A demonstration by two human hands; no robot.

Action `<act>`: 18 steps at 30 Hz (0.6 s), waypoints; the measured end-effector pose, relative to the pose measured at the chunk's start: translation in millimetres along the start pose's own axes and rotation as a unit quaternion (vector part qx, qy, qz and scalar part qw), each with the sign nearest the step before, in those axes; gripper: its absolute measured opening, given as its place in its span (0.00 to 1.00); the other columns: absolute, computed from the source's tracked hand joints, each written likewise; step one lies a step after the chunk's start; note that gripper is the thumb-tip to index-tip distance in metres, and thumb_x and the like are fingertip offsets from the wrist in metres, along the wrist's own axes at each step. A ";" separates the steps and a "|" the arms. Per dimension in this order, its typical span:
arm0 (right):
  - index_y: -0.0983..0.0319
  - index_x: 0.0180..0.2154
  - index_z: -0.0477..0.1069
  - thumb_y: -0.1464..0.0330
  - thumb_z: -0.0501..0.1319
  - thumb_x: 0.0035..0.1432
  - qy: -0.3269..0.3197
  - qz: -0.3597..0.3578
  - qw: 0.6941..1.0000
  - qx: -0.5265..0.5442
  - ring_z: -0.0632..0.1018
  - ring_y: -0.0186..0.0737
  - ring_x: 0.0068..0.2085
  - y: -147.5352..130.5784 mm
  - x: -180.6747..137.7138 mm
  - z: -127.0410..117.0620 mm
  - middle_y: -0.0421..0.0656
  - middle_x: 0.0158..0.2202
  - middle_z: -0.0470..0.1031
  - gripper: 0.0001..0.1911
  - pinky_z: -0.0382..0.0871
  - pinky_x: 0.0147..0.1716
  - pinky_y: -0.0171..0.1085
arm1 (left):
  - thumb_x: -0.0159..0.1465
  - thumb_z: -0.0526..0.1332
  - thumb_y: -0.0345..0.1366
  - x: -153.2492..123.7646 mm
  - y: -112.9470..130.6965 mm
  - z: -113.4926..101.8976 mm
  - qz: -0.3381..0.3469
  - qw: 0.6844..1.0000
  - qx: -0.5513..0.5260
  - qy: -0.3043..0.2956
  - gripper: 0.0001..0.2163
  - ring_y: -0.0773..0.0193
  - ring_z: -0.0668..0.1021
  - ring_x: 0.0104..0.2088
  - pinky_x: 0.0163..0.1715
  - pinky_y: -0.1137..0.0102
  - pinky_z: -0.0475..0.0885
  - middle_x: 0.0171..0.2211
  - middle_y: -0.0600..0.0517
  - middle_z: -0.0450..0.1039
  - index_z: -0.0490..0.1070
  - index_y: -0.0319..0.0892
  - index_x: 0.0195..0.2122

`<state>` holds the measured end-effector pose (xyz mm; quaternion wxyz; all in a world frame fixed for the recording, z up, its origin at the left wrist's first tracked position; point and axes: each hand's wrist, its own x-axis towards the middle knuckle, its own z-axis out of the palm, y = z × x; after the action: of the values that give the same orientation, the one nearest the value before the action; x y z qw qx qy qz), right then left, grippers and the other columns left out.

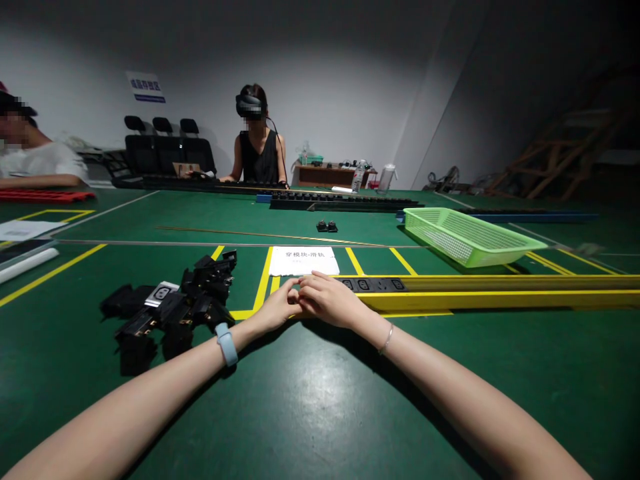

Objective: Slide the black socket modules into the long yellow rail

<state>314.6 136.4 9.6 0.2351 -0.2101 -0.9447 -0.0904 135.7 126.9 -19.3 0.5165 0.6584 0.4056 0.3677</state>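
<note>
A long yellow rail lies across the table, with several black socket modules seated in its channel near the left end. My right hand is wrapped over that end, fingers curled and covering it. Against its fingertips is my left hand, thumb and fingers bent into a pinch; what lies between them is hidden. To the left of my wrists sits a loose pile of black socket modules, one with a white-framed face turned up.
A light green basket stands behind the rail. A white paper label lies behind my hands, and two small black parts sit farther back. Across the table are a person in a headset and black rails; another person is at left.
</note>
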 end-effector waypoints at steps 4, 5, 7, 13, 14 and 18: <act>0.62 0.35 0.67 0.67 0.51 0.67 -0.017 -0.014 0.999 0.024 0.73 0.39 0.43 7.6 -0.9 -0.2 0.45 0.39 0.72 0.10 0.66 0.52 0.45 | 0.52 0.65 0.35 1.1 -1.5 -0.6 -0.005 1.000 0.002 -0.005 0.29 0.67 0.71 0.29 0.32 0.72 0.63 0.25 0.59 0.66 0.58 0.38 0.54; 0.62 0.35 0.67 0.67 0.51 0.67 -0.019 -0.012 0.999 0.032 0.73 0.39 0.43 8.1 -0.9 0.0 0.45 0.39 0.72 0.10 0.68 0.49 0.44 | 0.52 0.65 0.35 1.3 -1.9 -0.9 -0.006 1.000 0.004 -0.005 0.29 0.67 0.71 0.28 0.31 0.72 0.62 0.25 0.59 0.66 0.58 0.38 0.54; 0.62 0.35 0.67 0.66 0.50 0.67 -0.022 -0.006 0.999 0.045 0.73 0.40 0.43 8.2 -0.9 0.3 0.46 0.39 0.72 0.10 0.70 0.44 0.42 | 0.52 0.65 0.34 1.5 -2.4 -1.3 -0.006 1.000 0.008 -0.002 0.28 0.68 0.70 0.27 0.30 0.72 0.61 0.25 0.59 0.65 0.59 0.38 0.54; 0.62 0.37 0.67 0.66 0.52 0.67 -0.021 0.019 0.999 0.045 0.72 0.39 0.42 8.4 -3.0 3.4 0.46 0.38 0.71 0.08 0.70 0.42 0.39 | 0.50 0.67 0.36 1.4 -1.1 -0.7 -0.013 1.000 -0.011 -0.004 0.29 0.69 0.69 0.26 0.29 0.72 0.61 0.24 0.60 0.64 0.59 0.39 0.52; 0.62 0.36 0.67 0.66 0.53 0.66 -0.019 0.024 0.999 0.042 0.72 0.39 0.41 9.1 -3.8 4.2 0.46 0.37 0.71 0.08 0.70 0.40 0.39 | 0.50 0.68 0.37 1.3 -0.3 -0.4 -0.016 1.000 -0.013 -0.005 0.29 0.69 0.69 0.25 0.29 0.72 0.60 0.23 0.60 0.64 0.59 0.39 0.52; 0.62 0.34 0.66 0.64 0.56 0.64 -0.011 0.030 0.999 0.030 0.70 0.38 0.37 12.5 -6.5 4.3 0.45 0.35 0.69 0.09 0.69 0.36 0.37 | 0.52 0.67 0.39 0.1 3.9 0.2 -0.025 1.000 -0.014 -0.013 0.29 0.70 0.67 0.24 0.27 0.73 0.59 0.24 0.59 0.66 0.58 0.39 0.52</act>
<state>323.5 146.5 3.7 0.2334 -0.2321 -0.9428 -0.0522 136.6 126.4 -15.5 0.5400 0.6454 0.4101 0.3517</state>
